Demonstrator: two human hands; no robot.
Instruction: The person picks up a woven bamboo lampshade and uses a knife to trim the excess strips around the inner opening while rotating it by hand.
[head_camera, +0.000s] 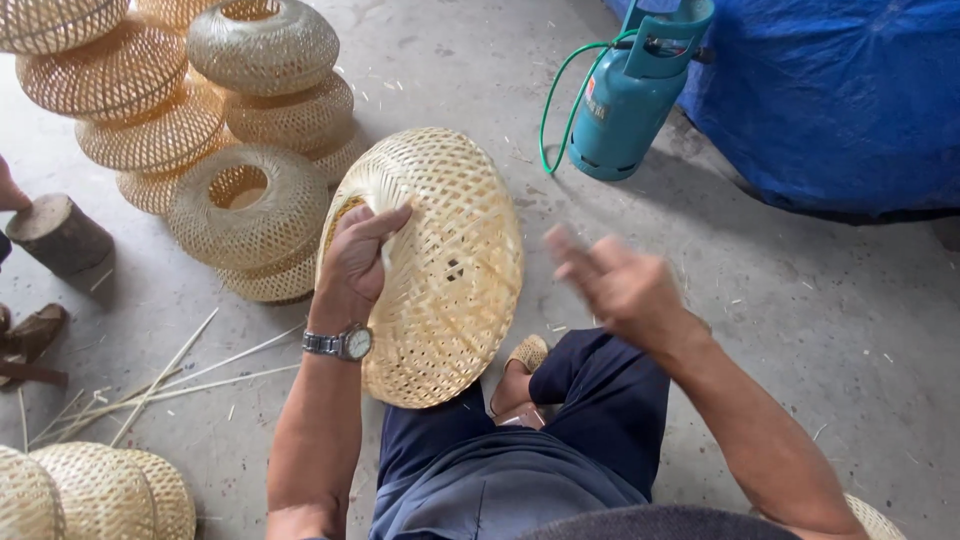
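Fingers of the left hand (358, 258) curl shut over the rim of the woven bamboo shade (432, 265), tilting it on edge above the lap, while the right hand (615, 285), blurred, spread open and empty, hovers just right of the weave, seemingly mid-inspection.

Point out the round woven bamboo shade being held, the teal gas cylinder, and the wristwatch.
Round woven bamboo shade (450, 270): head view, on its woven side.
Teal gas cylinder (622, 115): head view, on its body.
Silver wristwatch (355, 343): head view, on its dial.

Basket stacks (200, 130) left — gas cylinder (625, 105) right
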